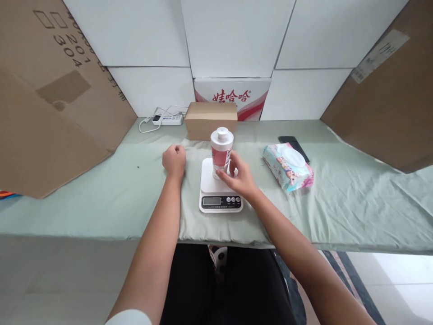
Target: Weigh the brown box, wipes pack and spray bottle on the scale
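— What have the hands got from where you sit?

— I see the right hand [238, 178] wrapped round the lower part of a white bottle [221, 151] with a red label and a white cap. Its fingers [226, 177] are curled part-way, closed against the bottle's base on the near side, the thumb coming round the right side. So that hand is grasping the bottle.

— And where does the bottle stand?

— Upright on the platform of a small white kitchen scale [220, 192], toward the back of the platform. The scale sits on the desk [101, 198], which is covered in a pale green cloth, straight ahead of me. Its dark display and a row of round buttons face me along the near edge. I cannot read the display.

— The other hand?

— The left hand [174, 160] rests on the cloth just left of the scale, apart from it. Its fingers are clenched into a loose fist, knuckles up, and hold nothing that I can see.

— Anything round about?

— A pack of wet wipes [288, 166] lies to the right of the scale, with a dark phone [293, 146] just behind it. A small cardboard box [210, 120] stands behind the bottle, and a white power strip [167, 119] lies left of that box, by the wall.
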A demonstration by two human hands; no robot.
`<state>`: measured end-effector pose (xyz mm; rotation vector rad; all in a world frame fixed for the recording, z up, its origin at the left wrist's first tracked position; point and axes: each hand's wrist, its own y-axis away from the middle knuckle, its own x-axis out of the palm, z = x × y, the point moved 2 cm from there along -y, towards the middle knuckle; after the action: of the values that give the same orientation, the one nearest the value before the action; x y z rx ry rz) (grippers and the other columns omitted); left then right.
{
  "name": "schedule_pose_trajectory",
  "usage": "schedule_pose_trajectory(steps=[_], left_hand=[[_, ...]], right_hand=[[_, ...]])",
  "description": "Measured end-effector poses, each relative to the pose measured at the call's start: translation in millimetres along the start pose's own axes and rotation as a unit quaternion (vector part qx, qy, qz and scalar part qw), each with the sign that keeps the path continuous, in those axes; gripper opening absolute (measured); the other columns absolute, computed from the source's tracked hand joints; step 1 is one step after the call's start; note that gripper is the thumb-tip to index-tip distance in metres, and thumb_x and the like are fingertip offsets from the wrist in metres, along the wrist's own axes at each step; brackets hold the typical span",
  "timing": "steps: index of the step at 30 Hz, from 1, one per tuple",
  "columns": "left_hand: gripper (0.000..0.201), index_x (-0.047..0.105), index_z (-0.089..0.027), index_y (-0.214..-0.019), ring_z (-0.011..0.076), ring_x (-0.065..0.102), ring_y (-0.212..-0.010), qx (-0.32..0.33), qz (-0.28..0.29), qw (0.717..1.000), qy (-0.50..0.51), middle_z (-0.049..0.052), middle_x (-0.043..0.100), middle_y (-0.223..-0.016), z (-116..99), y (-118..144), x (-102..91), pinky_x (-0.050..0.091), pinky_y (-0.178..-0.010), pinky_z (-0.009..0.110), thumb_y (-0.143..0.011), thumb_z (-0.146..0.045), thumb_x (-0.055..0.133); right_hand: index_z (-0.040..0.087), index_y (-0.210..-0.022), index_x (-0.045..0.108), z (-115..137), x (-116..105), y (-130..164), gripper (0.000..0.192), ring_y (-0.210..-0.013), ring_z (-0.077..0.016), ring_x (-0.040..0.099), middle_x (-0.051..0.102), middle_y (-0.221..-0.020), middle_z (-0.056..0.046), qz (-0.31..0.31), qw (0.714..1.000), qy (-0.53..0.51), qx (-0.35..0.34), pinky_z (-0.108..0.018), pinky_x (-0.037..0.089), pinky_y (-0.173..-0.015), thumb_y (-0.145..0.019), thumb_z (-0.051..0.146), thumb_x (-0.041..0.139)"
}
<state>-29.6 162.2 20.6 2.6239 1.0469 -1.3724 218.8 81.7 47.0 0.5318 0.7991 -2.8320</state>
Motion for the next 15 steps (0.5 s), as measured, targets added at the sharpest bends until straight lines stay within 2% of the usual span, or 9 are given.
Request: schedule_pose_trajectory(steps=[3,6,9,11,13,15], left_hand=[[0.027,0.054,-0.024,-0.067,0.0218,0.053,-0.070,0.018,0.004,0.999,0.030,0.006,0.065,-0.072,-0.9,1.1,3.3,0.026,-0.063,0.034,-0.094,-0.026,0.049],[0.031,0.046,-0.023,-0.062,0.0190,0.044,-0.066,0.044,0.033,0.997,0.053,0.004,0.058,-0.066,-4.0,1.8,6.0,0.023,-0.062,0.034,-0.093,-0.027,0.051],[0.035,0.039,-0.023,-0.060,0.0171,0.035,-0.063,0.050,0.045,0.995,0.073,0.001,0.049,-0.061,-5.5,1.7,6.7,0.021,-0.062,0.034,-0.092,-0.026,0.052],[0.037,0.036,-0.023,-0.059,0.0165,0.031,-0.062,0.049,0.048,0.994,0.083,0.000,0.043,-0.059,-5.7,1.4,6.3,0.020,-0.062,0.034,-0.092,-0.026,0.052],[0.038,0.035,-0.023,-0.059,0.0161,0.029,-0.062,0.048,0.053,0.993,0.091,-0.001,0.041,-0.058,-6.0,1.1,5.9,0.020,-0.062,0.034,-0.093,-0.027,0.052],[0.039,0.035,-0.023,-0.059,0.0160,0.028,-0.061,0.044,0.057,0.993,0.096,-0.002,0.040,-0.058,-6.3,0.8,5.8,0.020,-0.062,0.034,-0.094,-0.028,0.052]], right_hand=[[0.026,-0.127,0.061,-0.7,6.1,0.2,0.048,-0.063,-0.0137,0.048,0.069,-0.093,-0.001,0.001,0.999,-0.017,0.027,-0.031,0.044,-0.061,-0.089,0.052,0.074],[0.025,-0.119,0.063,1.7,10.9,-1.3,0.046,-0.062,-0.0123,0.049,0.070,-0.094,-0.001,-0.012,0.998,-0.046,0.046,-0.030,0.044,-0.059,-0.086,0.053,0.078],[0.024,-0.110,0.063,7.7,-0.2,-12.9,0.047,-0.064,-0.0135,0.054,0.071,-0.093,-0.002,-0.058,0.995,-0.061,0.043,-0.030,0.046,-0.056,-0.083,0.058,0.081],[0.025,-0.111,0.062,10.4,-24.6,-31.0,0.048,-0.075,-0.0175,0.064,0.072,-0.102,-0.005,-0.113,0.992,-0.048,0.016,-0.031,0.052,-0.059,-0.083,0.059,0.081],[0.025,-0.117,0.061,8.3,-61.3,-57.0,0.049,-0.092,-0.0228,0.069,0.072,-0.112,-0.009,-0.168,0.986,0.004,-0.018,-0.034,0.059,-0.066,-0.084,0.056,0.081],[0.024,-0.119,0.060,-0.8,-102.7,-86.2,0.049,-0.102,-0.0267,0.069,0.070,-0.113,-0.010,-0.208,0.973,0.093,-0.032,-0.039,0.063,-0.074,-0.083,0.051,0.080]])
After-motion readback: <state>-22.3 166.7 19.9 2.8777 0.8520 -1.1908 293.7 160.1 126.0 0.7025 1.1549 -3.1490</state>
